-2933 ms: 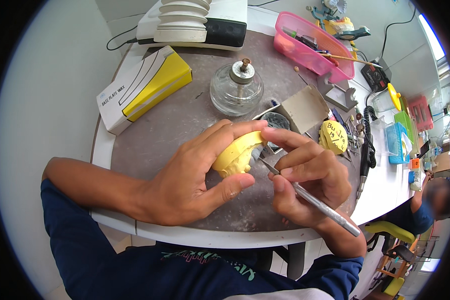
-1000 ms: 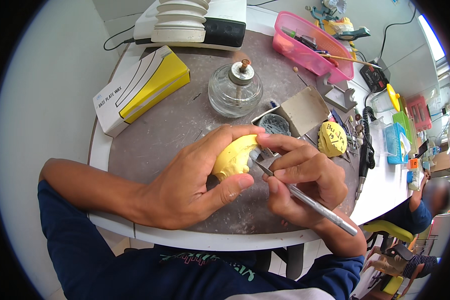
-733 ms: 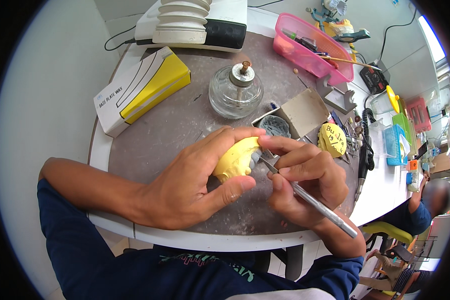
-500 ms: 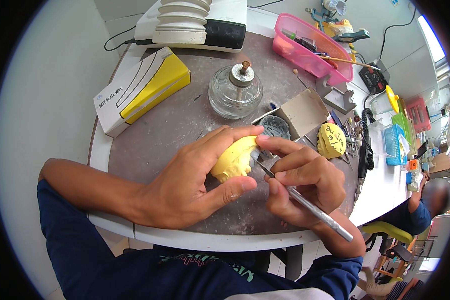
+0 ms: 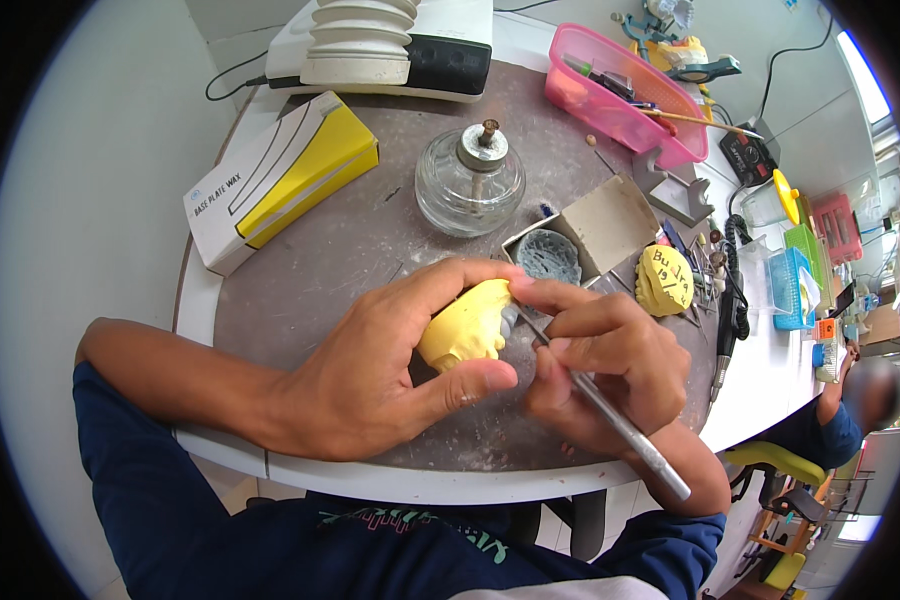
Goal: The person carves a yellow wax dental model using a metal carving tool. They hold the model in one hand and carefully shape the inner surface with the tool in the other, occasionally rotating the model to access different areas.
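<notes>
My left hand (image 5: 385,365) is wrapped round a yellow plaster dental cast (image 5: 467,325), thumb below and fingers over its top. Grey wax (image 5: 508,319) sits along the cast's right edge. In my right hand (image 5: 615,360) is a slim metal carving knife (image 5: 625,430), held like a pen, its tip at the grey wax. The tip itself is partly hidden by my fingers. Just beyond the cast lies an open small box with a grey round wax piece (image 5: 549,256). A second yellow cast (image 5: 664,281) with handwriting rests to the right.
A glass spirit burner (image 5: 470,182) stands behind my hands. At the far left lies a white and yellow carton (image 5: 280,185), near a white machine with a ribbed hose (image 5: 358,45). A pink basket (image 5: 620,95) holds tools at the back. A handpiece (image 5: 722,350) lies right; another person (image 5: 845,410) sits farther off.
The cast has tilted a little in my left hand. My right hand has shifted slightly left, and the knife handle's end has swung left and down.
</notes>
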Action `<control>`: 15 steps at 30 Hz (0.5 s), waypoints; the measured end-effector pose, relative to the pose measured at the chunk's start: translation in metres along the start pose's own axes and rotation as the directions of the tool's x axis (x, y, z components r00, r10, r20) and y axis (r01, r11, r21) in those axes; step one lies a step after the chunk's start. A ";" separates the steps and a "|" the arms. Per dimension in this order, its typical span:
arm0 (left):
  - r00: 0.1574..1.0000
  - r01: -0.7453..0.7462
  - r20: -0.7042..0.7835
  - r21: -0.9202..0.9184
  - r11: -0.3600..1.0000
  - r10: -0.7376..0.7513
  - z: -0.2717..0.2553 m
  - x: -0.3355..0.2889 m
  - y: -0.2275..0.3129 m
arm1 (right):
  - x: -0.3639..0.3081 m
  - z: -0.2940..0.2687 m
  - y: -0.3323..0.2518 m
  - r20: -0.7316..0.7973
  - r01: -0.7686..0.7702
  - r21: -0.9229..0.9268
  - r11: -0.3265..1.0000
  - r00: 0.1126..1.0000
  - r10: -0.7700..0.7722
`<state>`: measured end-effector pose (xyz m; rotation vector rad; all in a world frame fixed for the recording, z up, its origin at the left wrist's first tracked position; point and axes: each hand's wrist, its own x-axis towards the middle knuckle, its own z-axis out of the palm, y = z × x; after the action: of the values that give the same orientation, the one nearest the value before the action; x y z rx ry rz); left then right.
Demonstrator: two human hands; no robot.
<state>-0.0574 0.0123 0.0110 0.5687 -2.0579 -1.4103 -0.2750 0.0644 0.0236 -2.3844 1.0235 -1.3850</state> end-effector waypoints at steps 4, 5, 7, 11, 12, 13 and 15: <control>0.999 0.045 0.023 -0.062 0.997 -0.044 -0.001 0.001 0.004 | 0.002 0.004 0.003 -0.088 0.007 0.095 0.995 0.996 0.001; 1.000 0.021 0.017 -0.044 0.999 -0.020 -0.001 0.001 0.003 | 0.002 0.004 0.003 -0.085 0.007 0.101 0.995 0.996 0.002; 1.000 -0.003 0.009 -0.021 1.000 0.003 -0.001 0.001 0.002 | 0.002 0.003 0.003 -0.048 0.016 0.100 0.995 0.999 -0.011; 1.000 -0.021 0.004 -0.006 1.000 0.021 0.000 0.000 0.001 | 0.002 -0.002 0.003 0.022 0.029 0.088 0.996 0.999 -0.031; 1.000 -0.030 0.005 -0.002 1.000 0.030 0.001 0.000 0.000 | 0.001 -0.003 0.003 0.023 0.024 0.087 0.996 0.999 -0.027; 0.999 -0.039 0.007 0.009 0.999 0.039 0.000 0.000 0.000 | 0.001 -0.003 0.002 0.019 -0.006 0.093 0.996 1.000 0.004; 0.998 -0.057 0.012 0.031 0.998 0.057 0.000 0.000 -0.001 | -0.001 -0.003 0.000 0.011 -0.067 0.104 0.992 0.998 0.066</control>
<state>-0.0573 0.0123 0.0104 0.5120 -2.0917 -1.3533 -0.2777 0.0660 0.0243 -2.2588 0.9932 -1.3701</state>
